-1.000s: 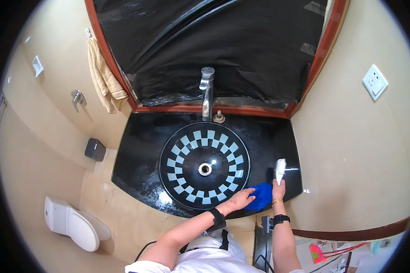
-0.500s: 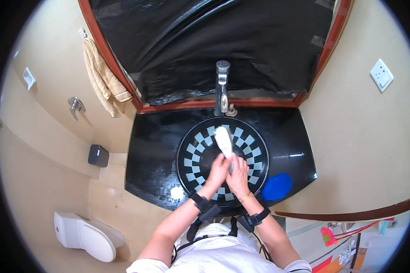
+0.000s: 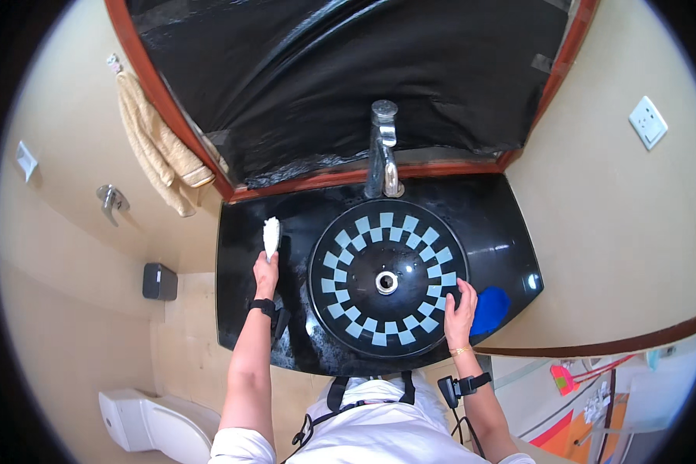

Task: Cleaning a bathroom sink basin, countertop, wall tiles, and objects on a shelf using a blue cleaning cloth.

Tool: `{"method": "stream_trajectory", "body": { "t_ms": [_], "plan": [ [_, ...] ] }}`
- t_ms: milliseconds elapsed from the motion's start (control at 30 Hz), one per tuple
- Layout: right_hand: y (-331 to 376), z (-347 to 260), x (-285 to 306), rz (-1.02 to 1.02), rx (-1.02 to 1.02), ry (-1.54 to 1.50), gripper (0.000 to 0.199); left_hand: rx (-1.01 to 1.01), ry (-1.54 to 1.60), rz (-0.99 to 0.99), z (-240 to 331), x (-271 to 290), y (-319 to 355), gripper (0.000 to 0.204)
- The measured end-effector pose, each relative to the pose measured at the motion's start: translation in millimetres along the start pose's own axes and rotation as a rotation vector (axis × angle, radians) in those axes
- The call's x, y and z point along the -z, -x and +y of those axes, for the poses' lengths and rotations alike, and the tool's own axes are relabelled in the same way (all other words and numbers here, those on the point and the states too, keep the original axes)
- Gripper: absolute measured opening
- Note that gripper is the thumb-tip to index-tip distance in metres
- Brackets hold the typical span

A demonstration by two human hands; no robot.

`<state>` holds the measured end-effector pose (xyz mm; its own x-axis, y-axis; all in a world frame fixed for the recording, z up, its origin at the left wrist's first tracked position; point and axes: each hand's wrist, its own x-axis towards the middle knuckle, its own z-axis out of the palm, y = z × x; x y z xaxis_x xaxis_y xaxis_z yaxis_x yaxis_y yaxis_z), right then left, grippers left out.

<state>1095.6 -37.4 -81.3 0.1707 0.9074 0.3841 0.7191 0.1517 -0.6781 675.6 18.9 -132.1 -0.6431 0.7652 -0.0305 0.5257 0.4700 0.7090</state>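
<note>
Left hand [image 3: 265, 271] grip closed around white scrub brush [image 3: 271, 234], brush pressed on black bench [image 3: 243, 309] just left of checkered sink bowl [image 3: 388, 280], right hand [image 3: 461, 315] open and flat on bowl rim, blue cloth [image 3: 490, 308] just beside it, silver tap [image 3: 383, 151] behind bowl

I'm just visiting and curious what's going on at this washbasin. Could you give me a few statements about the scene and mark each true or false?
1. The left hand holds a white brush over the black countertop. True.
2. The right hand holds the blue cloth. False: it rests on the rim of the checkered basin; the cloth lies beside it on the countertop.
3. Water runs from the tap. False: no stream shows.
4. A beige towel hangs on the wall to the left. True.
</note>
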Motion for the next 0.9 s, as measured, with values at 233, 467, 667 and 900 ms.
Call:
{"method": "stream_trajectory", "body": {
  "t_ms": [233,467,667,900],
  "plan": [
    [27.8,35.6,26.8,0.077,-0.106,0.085,0.035,-0.160,-0.202,0.089,-17.6,-30.2,-31.3,0.028],
    [50.7,49.5,26.4,0.074,-0.152,0.179,0.034,-0.191,-0.323,0.156,-36.3,-35.6,-48.0,0.027],
    [46.5,55.1,31.1,0.132,-0.142,0.250,0.036,-0.017,-0.427,0.052,-23.9,-33.0,-44.7,0.060],
    [46.1,97.4,31.7,0.021,-0.277,0.529,0.054,-0.688,-0.241,0.339,64.1,-45.8,14.5,0.073]
  ]
}}
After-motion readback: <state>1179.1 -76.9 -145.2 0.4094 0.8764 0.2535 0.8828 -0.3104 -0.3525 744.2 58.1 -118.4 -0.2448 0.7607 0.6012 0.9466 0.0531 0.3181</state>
